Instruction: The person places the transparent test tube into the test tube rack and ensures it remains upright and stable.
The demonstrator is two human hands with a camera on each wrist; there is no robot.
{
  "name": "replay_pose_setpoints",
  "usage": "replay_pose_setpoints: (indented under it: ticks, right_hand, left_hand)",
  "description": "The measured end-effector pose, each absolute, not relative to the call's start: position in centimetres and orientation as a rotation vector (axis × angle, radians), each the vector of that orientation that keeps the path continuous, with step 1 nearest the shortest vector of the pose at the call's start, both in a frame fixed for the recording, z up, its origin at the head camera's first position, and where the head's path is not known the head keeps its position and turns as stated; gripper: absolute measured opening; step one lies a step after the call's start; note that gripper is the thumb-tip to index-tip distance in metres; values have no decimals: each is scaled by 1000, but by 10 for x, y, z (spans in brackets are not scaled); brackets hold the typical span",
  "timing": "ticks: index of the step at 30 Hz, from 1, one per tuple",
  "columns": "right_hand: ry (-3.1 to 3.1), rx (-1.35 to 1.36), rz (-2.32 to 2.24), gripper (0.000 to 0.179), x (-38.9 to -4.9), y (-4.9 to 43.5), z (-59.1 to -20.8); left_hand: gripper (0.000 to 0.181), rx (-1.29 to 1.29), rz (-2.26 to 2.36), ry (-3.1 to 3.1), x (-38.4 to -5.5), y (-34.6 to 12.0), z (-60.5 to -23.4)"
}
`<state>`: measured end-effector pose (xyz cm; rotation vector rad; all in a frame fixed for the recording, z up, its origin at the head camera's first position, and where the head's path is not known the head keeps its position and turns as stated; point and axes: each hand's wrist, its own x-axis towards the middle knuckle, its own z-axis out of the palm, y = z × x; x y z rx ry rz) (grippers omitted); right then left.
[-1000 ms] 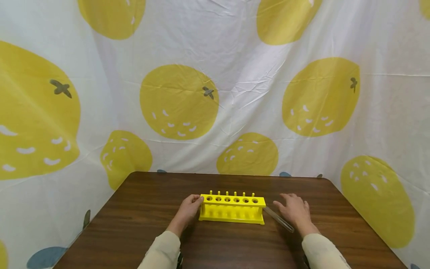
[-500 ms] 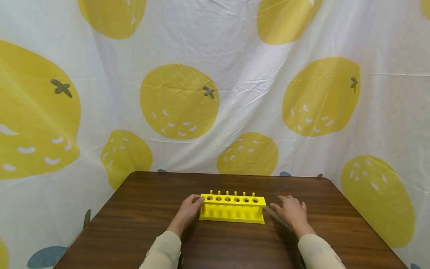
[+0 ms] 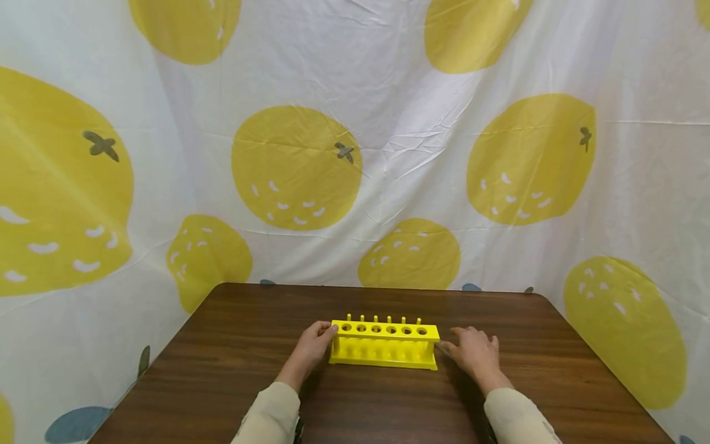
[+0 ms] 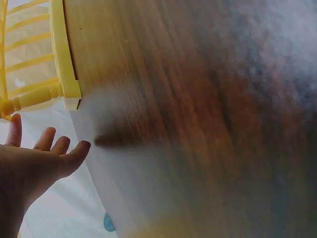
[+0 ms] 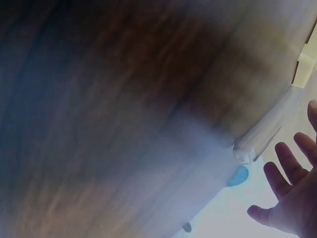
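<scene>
A yellow test tube rack [image 3: 384, 364] stands on the table, its row of holes facing up and a row of pegs along the back. My left hand [image 3: 312, 345] touches the rack's left end, fingers spread in the left wrist view, with one fingertip at the yellow post [image 4: 37, 96]. To the right of the rack is my right hand [image 3: 476, 354], fingers extended and apart. Near those fingers, a clear test tube [image 5: 262, 126] lies on the table beside the rack's end, its rounded end toward the camera. In the head view the right hand hides most of the tube.
The dark wood-grain table [image 3: 249, 308] has rounded far corners. A white cloth [image 3: 410, 123] printed with yellow fruit hangs behind it and along both sides.
My right hand has moved left and slightly toward me, closer to the rack, and now covers most of the test tube in the head view. My left hand and the rack stay put.
</scene>
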<state>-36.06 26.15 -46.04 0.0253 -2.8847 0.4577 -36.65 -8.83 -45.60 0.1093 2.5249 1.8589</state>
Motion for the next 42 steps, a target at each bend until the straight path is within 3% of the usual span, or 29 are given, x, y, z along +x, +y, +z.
replay_pose_setpoints:
  ticks: [42]
  right_hand:
    - [-2907, 78, 333, 32, -365, 248, -467]
  left_hand:
    - [46, 96, 1873, 2509, -367, -89, -457]
